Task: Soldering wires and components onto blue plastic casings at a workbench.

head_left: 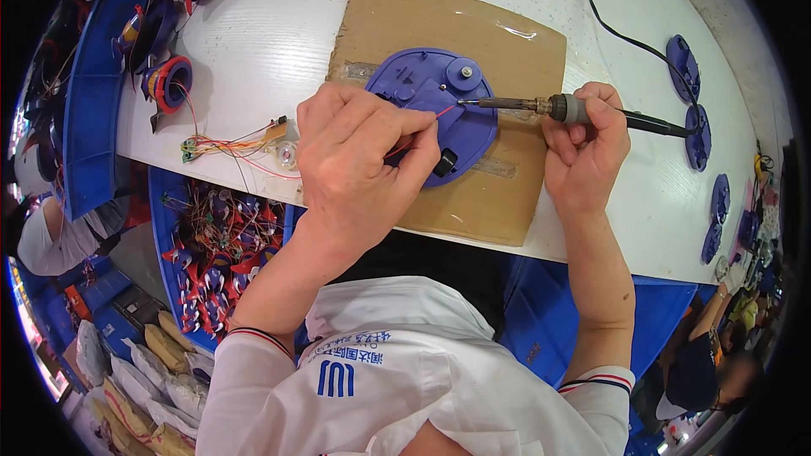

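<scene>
My right hand (589,143) is closed around the grey grip of a soldering iron (524,105), its shaft pointing left. The iron's tip meets the end of a red wire (446,111) over a purple plastic base (475,128). Thumb and forefinger of my left hand (359,148) pinch that red wire near its end, above the base's left part. A round post with a metal centre stands on the base's far side, and a black part (444,162) sits at its near edge. My left hand hides the base's left side.
Brown cardboard (515,51) lies under the base on the white table (279,25). Wires with a small circuit board (193,149) lie to the left. The iron's black cord (621,34) runs over the far right, near purple parts (683,63). A blue bin (182,287) holds many parts.
</scene>
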`<state>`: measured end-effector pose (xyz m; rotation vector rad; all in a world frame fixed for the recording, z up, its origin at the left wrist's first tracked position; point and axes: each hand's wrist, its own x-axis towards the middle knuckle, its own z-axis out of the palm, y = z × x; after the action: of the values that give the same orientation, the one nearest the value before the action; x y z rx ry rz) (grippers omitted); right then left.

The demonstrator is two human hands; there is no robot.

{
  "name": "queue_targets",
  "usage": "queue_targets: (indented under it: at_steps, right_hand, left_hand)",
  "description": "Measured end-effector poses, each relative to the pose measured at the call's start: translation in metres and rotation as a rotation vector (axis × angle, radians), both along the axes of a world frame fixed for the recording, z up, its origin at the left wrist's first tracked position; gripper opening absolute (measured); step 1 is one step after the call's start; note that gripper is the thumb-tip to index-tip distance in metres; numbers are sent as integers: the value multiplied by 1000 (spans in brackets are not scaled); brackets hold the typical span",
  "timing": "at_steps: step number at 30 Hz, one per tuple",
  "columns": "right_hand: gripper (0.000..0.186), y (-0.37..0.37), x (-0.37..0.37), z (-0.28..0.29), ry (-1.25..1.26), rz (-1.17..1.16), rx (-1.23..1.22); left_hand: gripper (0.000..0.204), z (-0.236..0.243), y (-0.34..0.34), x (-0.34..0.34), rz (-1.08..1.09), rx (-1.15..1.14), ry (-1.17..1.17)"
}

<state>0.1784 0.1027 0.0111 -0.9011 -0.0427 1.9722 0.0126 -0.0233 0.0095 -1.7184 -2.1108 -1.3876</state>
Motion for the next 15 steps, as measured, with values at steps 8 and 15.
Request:
queue_targets:
  at_steps: [8,15]
  right_hand:
    - [12,-3,1,-16,-443,213,642]
    - [12,-4,1,-16,-461,207,643]
  left_hand:
    - [18,-3,1,0,-8,18,7]
    - [18,-2,0,-1,-4,-11,-6]
